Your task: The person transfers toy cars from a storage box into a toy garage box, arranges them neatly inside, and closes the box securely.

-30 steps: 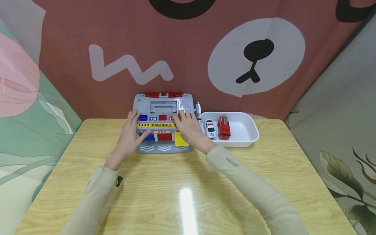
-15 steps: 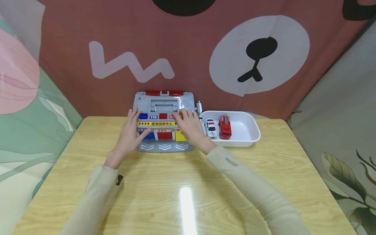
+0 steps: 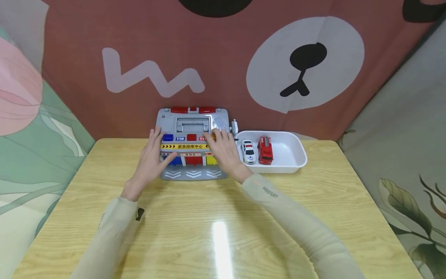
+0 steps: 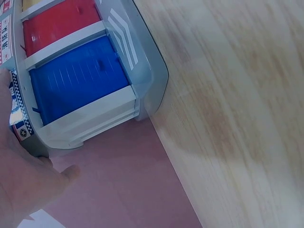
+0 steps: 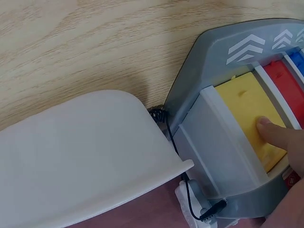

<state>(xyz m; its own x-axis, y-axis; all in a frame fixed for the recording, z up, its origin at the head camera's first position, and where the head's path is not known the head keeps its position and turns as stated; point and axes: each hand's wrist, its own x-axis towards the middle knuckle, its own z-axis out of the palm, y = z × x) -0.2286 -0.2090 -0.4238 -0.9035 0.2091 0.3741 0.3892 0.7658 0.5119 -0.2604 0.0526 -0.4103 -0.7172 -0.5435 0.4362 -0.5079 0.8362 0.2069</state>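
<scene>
A grey toy police-and-fire station (image 3: 166, 123) with a carry handle on its roof stands against the backdrop. Its front has blue (image 4: 78, 78), red (image 4: 61, 24) and yellow (image 5: 244, 102) doors above a ramp with white arrows. My left hand (image 3: 148, 162) holds the station's left edge, fingers along the side and thumb over the front corner. On the right, my right hand (image 3: 225, 155) rests its fingers on the roof near the yellow button. Seen in the right wrist view, its thumb (image 5: 275, 133) presses the yellow door, which lies level in its frame.
Right of the station is a white plastic tray (image 3: 294, 151) with a white police car (image 3: 248, 152) and a red fire truck (image 3: 265, 150). A black coiled cord (image 5: 159, 115) runs between tray and station. Wood-grain tabletop (image 3: 181, 217) extends in front.
The yellow door hung out over the ramp a second ago; it has swung inward under my right hand and now sits in its frame. My left hand stays in place.
</scene>
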